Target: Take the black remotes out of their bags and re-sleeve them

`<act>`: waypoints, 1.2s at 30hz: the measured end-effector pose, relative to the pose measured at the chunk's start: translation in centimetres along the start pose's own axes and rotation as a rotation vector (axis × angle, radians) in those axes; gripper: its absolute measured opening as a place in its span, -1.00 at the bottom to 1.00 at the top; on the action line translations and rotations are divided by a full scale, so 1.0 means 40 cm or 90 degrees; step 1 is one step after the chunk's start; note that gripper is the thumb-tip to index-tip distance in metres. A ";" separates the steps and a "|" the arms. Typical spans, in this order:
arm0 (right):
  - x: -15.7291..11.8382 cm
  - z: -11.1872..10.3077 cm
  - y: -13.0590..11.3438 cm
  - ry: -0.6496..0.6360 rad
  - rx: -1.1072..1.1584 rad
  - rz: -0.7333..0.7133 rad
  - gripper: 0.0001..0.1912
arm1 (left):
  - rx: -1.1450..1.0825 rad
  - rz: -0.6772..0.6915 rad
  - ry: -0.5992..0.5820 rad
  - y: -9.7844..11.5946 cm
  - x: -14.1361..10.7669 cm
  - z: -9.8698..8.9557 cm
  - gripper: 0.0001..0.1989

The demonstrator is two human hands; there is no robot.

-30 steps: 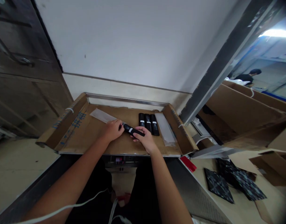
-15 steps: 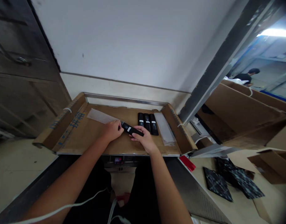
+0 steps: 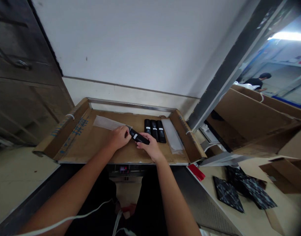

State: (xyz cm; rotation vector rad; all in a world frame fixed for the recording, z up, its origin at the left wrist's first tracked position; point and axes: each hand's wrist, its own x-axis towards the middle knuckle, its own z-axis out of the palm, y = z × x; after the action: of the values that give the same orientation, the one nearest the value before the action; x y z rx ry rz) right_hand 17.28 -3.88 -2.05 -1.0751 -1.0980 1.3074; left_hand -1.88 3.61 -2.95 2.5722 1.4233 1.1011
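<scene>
My right hand (image 3: 150,146) is closed round the near end of a black remote control (image 3: 138,136) with a white label. My left hand (image 3: 119,137) pinches the mouth of a clear plastic sleeve (image 3: 104,122), which lies out to the left. The remote's far end is at the sleeve's mouth and seems to be just inside it; the left fingers partly hide this spot. Three more black remotes (image 3: 154,131) lie side by side just beyond my right hand. To their right is a stack of flat plastic sleeves (image 3: 173,136).
A cardboard-lined tray (image 3: 88,149) with raised sides forms the work surface, against a white wall (image 3: 135,42). Large cardboard boxes (image 3: 258,121) stand at right. Black patterned packages (image 3: 229,193) and a red piece (image 3: 196,172) lie lower right. A person (image 3: 257,82) is in the background.
The plastic sleeve's mouth has come further over the remote's far end, past my left fingers. Both hands stay in nearly the same place.
</scene>
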 end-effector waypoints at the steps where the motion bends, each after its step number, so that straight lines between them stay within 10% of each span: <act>1: 0.001 0.000 0.001 0.000 -0.002 -0.006 -0.45 | -0.005 -0.001 0.004 0.000 0.000 0.000 -0.97; 20: 0.024 0.051 0.018 0.056 0.044 -0.025 -0.45 | -0.124 0.087 0.012 0.030 0.000 0.007 -0.90; 26: 0.021 0.040 0.003 -0.099 0.325 0.040 -0.35 | -0.201 0.020 0.011 0.018 0.006 -0.002 -0.90; 36: 0.011 0.037 -0.006 -0.121 0.279 0.046 -0.50 | -0.232 0.006 0.038 0.006 0.003 -0.008 -0.90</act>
State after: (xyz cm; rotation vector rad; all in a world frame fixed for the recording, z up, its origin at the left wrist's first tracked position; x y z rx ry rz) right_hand 15.83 -3.46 -1.57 -0.6783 -0.8575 1.6408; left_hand -1.84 3.47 -2.57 2.3097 1.0953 1.3079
